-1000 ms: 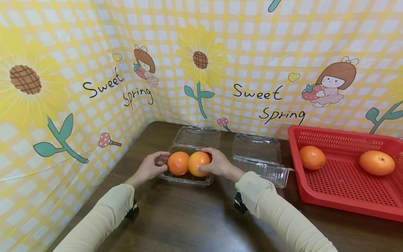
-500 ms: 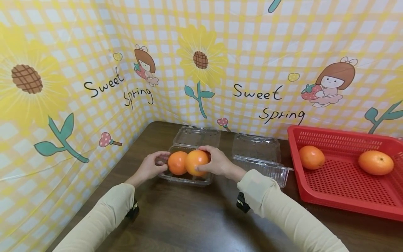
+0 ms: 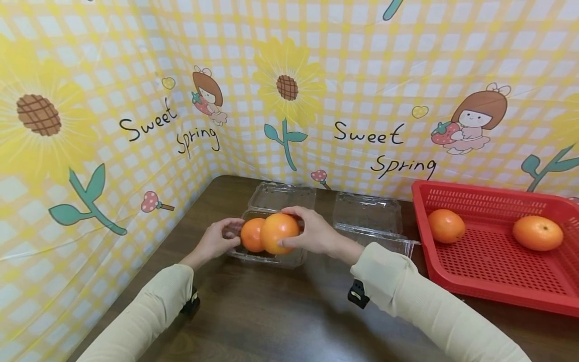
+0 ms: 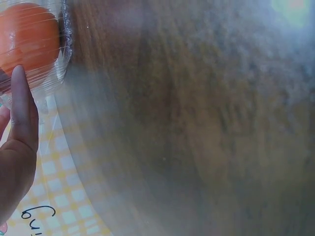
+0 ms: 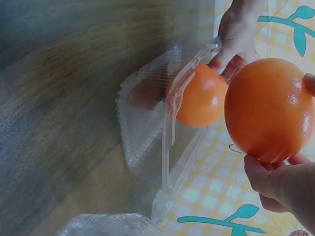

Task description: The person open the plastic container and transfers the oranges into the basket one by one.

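My right hand (image 3: 312,231) grips an orange (image 3: 279,234) between thumb and fingers, over the right half of a clear plastic clamshell box (image 3: 294,259). In the right wrist view, the held orange (image 5: 270,110) is apart from the box's rim. Another orange (image 3: 252,235) sits in the box's left half, partly hidden behind the held one in the head view. My left hand (image 3: 219,237) holds the left end of the box, thumb on the near side and fingers on the far side. In the left wrist view, a finger (image 4: 22,105) lies against the clear wall.
The box's lid (image 3: 282,196) is folded back toward the patterned cloth wall. To the right, a second clear clamshell box (image 3: 368,213) stands with its lid raised. Farther right, a red basket (image 3: 488,296) contains two oranges (image 3: 446,226). The dark wooden table (image 3: 262,311) carries everything.
My right hand has lifted its orange up and a little to the left, so it now overlaps the other orange more. The left hand has stayed in place.
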The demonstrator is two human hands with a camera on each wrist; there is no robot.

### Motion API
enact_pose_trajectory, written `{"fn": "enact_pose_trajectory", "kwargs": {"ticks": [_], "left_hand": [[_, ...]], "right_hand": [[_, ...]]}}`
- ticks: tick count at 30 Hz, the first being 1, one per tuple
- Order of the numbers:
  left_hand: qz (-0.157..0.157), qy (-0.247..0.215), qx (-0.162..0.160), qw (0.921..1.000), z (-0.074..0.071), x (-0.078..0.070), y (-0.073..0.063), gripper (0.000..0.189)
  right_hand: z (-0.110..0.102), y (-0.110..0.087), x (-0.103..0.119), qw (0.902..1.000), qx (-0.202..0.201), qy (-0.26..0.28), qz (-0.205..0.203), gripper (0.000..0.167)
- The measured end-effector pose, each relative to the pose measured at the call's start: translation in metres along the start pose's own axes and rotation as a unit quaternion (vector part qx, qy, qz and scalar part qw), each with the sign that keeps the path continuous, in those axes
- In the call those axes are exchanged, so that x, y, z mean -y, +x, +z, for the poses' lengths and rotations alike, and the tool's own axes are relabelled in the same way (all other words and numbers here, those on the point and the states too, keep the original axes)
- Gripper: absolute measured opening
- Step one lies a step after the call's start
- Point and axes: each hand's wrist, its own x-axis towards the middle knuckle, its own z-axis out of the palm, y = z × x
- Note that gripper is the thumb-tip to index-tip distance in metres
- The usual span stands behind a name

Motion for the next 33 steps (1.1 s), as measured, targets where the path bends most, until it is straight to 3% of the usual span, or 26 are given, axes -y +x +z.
{"fn": "enact_pose_trajectory", "kwargs": {"ticks": [11,16,27,33], "left_hand": [[0.001,-0.012,0.003,0.9999,0.001,0.001,0.000,0.046],[0.000,-0.011,0.001,0.9999,0.000,0.001,0.000,0.047],[-0.001,-0.006,0.003,1.0000,0.000,0.004,0.001,0.046],[-0.001,-0.008,0.003,1.0000,-0.001,0.005,0.002,0.046]], "right_hand": [[-0.018,-0.010,0.011,0.9997,-0.014,0.019,0.007,0.061],[-0.033,-0.014,0.016,0.9997,-0.023,0.012,-0.001,0.060],[-0.066,-0.028,0.019,0.9978,-0.046,0.030,0.036,0.061],[-0.092,-0.038,0.019,0.9958,-0.080,0.025,0.036,0.061]]}}
